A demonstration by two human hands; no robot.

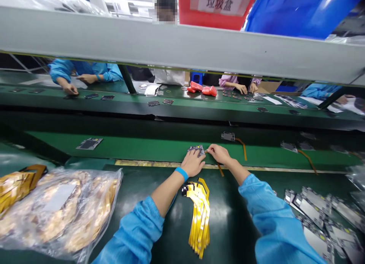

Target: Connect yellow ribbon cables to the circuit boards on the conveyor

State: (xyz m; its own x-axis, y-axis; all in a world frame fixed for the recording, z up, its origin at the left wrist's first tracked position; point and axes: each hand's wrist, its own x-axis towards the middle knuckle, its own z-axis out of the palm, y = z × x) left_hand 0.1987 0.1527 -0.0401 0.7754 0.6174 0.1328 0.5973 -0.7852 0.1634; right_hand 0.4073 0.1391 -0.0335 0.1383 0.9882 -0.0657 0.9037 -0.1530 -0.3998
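A small dark circuit board [196, 147] lies on the green belt ahead of me. My left hand [193, 163] rests on its near side, fingers holding it down. Just right of the board, my right hand [219, 154] pinches the end of an orange flex cable [220, 170], whose tail hangs out below the hand over the belt's near edge. My fingers cover the spot where cable and board meet. Between my forearms, a fanned bundle of yellow flex cables [199, 214] with black connectors lies on the dark green table.
Left stands a clear plastic bag [59, 214] of flex cables beside loose orange cables [19, 186]. Several boards [319, 218] are piled right. The belt carries another board [89, 143] and a board with cable [228, 136]. A grey shelf [142, 39] crosses above; co-workers' hands [71, 89] work beyond.
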